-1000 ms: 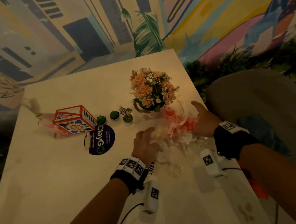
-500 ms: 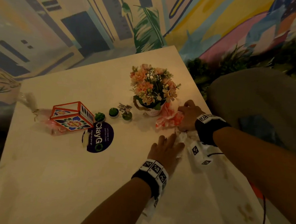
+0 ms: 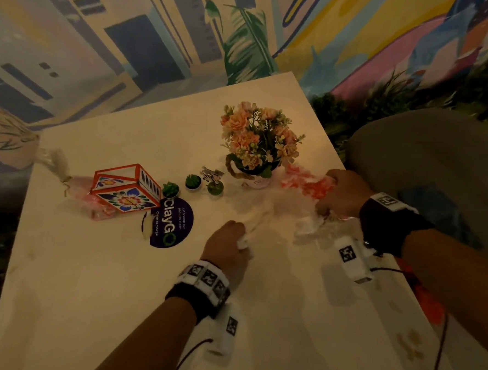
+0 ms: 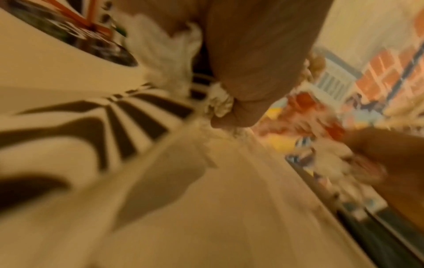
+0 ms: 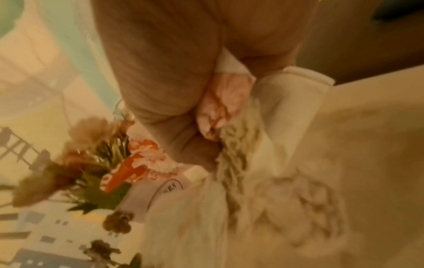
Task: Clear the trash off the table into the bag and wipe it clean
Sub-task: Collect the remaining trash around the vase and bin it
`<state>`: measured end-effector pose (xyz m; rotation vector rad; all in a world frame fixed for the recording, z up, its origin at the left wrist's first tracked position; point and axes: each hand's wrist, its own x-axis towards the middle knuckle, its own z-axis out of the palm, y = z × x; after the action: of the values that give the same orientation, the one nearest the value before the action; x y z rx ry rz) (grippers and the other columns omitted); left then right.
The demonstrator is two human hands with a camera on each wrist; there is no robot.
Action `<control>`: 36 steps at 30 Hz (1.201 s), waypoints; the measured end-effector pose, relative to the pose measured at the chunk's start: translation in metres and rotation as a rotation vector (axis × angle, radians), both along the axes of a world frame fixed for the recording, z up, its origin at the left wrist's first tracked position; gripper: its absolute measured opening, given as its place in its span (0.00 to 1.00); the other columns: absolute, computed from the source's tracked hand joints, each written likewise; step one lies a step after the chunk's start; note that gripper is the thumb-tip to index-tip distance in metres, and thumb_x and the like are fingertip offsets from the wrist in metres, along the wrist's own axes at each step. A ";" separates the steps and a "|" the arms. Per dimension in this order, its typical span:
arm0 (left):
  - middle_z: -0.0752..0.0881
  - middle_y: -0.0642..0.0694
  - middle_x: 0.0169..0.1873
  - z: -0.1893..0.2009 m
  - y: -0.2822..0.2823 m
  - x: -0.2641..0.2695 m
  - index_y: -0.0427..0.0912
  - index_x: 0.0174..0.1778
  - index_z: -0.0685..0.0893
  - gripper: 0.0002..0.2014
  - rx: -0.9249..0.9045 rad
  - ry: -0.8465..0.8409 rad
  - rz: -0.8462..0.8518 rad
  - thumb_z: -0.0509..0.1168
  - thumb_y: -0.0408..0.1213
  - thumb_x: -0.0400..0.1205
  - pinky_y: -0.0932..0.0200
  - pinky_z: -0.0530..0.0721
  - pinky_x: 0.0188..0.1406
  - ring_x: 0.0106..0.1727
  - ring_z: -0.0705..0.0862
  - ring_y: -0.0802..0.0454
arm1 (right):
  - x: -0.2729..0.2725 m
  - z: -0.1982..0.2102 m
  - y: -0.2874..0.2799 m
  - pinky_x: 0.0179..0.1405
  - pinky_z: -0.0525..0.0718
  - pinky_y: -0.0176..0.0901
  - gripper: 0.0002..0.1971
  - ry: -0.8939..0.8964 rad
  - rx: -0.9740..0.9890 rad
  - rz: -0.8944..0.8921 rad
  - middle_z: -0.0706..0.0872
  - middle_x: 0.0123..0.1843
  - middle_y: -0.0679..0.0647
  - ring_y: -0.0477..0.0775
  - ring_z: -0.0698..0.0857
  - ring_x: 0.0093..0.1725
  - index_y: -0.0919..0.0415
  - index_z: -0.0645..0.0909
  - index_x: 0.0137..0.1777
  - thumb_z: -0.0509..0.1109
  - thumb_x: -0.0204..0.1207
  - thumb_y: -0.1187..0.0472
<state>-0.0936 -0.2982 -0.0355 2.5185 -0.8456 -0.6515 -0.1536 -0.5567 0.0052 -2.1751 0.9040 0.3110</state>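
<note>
A thin translucent plastic bag [image 3: 267,212] with red and pink print lies stretched on the pale table [image 3: 88,289] between my hands. My left hand [image 3: 241,237] grips its crumpled white end near the table's middle; the left wrist view shows that crumpled white end [image 4: 220,106] bunched in the left hand [image 4: 238,116]. My right hand [image 3: 329,195] grips the printed end beside the flower pot. In the blurred right wrist view the right hand [image 5: 206,143] curls round pink plastic [image 5: 226,98] and crumpled whitish film [image 5: 241,145].
A pot of peach flowers [image 3: 258,145] stands just behind the bag. An orange tiled box [image 3: 125,189], small green plants [image 3: 193,181] and a round dark sticker [image 3: 169,223] sit to the left. A clear wrapper [image 3: 54,160] lies at the far left. A grey chair [image 3: 438,168] stands on the right.
My left hand went from flat on the table to gripping the bag's white end and drew left. My right hand pulled right, so the bunched bag is now stretched out.
</note>
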 end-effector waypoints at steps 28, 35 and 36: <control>0.83 0.42 0.32 0.053 0.078 -0.015 0.37 0.37 0.80 0.07 -0.296 0.087 0.489 0.73 0.28 0.70 0.59 0.72 0.29 0.33 0.76 0.48 | -0.046 -0.021 0.086 0.50 0.81 0.43 0.26 0.310 -0.219 0.280 0.86 0.62 0.53 0.58 0.85 0.57 0.48 0.81 0.62 0.74 0.63 0.42; 0.81 0.46 0.28 0.060 0.107 -0.017 0.42 0.34 0.80 0.08 -0.359 0.109 0.502 0.73 0.27 0.69 0.60 0.72 0.26 0.30 0.75 0.49 | -0.049 -0.014 0.097 0.40 0.80 0.42 0.23 0.310 -0.132 0.133 0.87 0.49 0.55 0.59 0.85 0.43 0.55 0.83 0.53 0.77 0.59 0.46; 0.80 0.47 0.27 0.060 0.113 -0.016 0.42 0.33 0.79 0.09 -0.367 0.110 0.506 0.73 0.26 0.69 0.60 0.71 0.26 0.29 0.74 0.50 | -0.052 -0.013 0.097 0.38 0.80 0.41 0.23 0.293 -0.090 0.082 0.88 0.46 0.55 0.58 0.85 0.41 0.57 0.84 0.51 0.78 0.56 0.49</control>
<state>-0.1096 -0.1848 0.0250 2.2041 -0.2361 -0.4132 -0.2055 -0.4592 -0.0073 -2.2915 1.0051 0.6541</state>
